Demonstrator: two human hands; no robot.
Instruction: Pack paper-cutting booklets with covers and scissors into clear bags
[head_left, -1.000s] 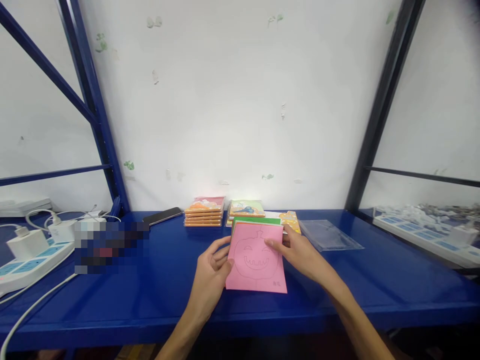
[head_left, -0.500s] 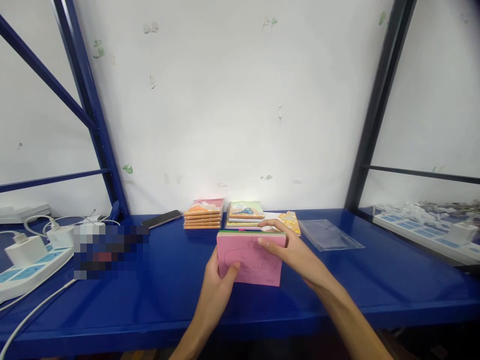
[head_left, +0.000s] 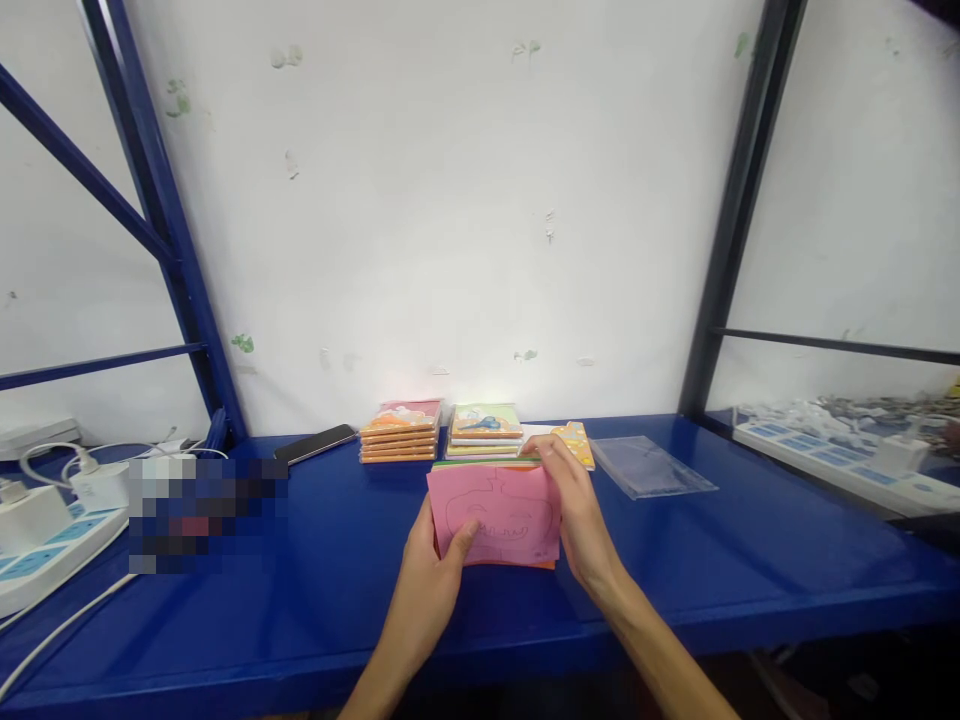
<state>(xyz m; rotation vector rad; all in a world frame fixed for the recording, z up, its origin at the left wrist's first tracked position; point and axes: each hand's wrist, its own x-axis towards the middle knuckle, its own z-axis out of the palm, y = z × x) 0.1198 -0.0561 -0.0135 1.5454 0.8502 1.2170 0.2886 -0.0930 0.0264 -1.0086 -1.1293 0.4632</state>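
Note:
A stack of coloured paper (head_left: 504,505) is held upright above the table. Its front sheet is pink, with a line drawing of a smiling pumpkin face; green, white and orange edges peek out behind. My left hand (head_left: 431,570) grips the lower left side, thumb on the pink sheet and fingers hidden behind. At the top right corner my right hand (head_left: 579,515) bends its fingers over the upper edge; its thumb is hidden behind the pink sheet. That sheet sits slightly askew from the ones behind it.
Behind the paper stand a pile of orange-edged packs (head_left: 401,432) and a second pile of packs (head_left: 486,425). To their right are a yellow patterned sheet (head_left: 577,440) and a clear plastic sleeve (head_left: 651,466). A phone (head_left: 315,443) and power strips (head_left: 45,555) lie toward the sides.
My right thumb has gone from the front of the pink sheet to behind it. The pink front sheet has shifted and tilted, showing orange below it. My left hand keeps its hold.

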